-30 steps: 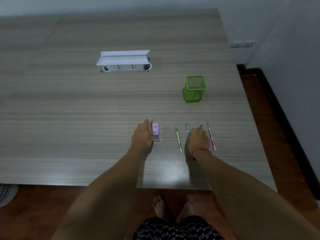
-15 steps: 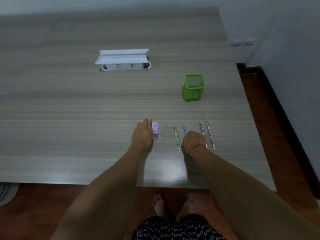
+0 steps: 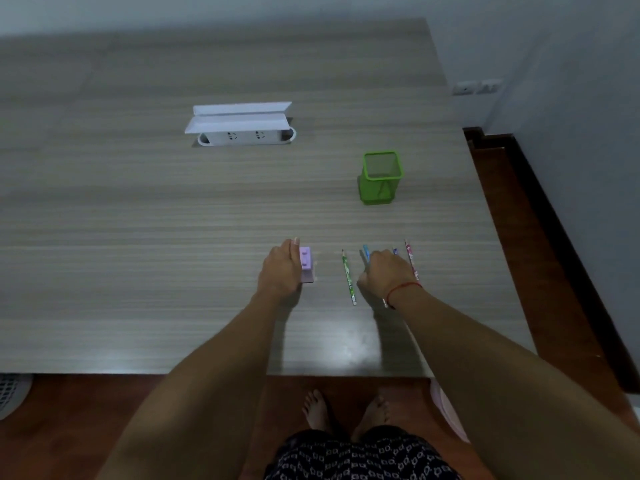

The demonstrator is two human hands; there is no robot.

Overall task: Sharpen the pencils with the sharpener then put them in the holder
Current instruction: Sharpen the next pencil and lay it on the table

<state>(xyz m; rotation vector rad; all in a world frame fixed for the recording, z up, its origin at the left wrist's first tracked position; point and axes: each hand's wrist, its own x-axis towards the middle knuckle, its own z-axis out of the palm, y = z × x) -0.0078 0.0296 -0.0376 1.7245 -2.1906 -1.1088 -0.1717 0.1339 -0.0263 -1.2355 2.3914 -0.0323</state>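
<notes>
Head | left hand (image 3: pixel 280 271) grips sharpener (image 3: pixel 306 266) | right hand (image 3: pixel 384 271) curled on blue pencil (image 3: pixel 366 252)

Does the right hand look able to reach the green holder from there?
Probably yes: only bare table lies between the right hand and the green holder, whose open top faces up.

Arms (image 3: pixel 214 375) bare along all that shows. Thin red thread bracelet (image 3: pixel 403 288) at wrist of right hand (image 3: pixel 384 271). Dark garment (image 3: pixel 360 459) at lap, small white repeating print, cut unclear. Both feet (image 3: pixel 317 408) bare.
</notes>
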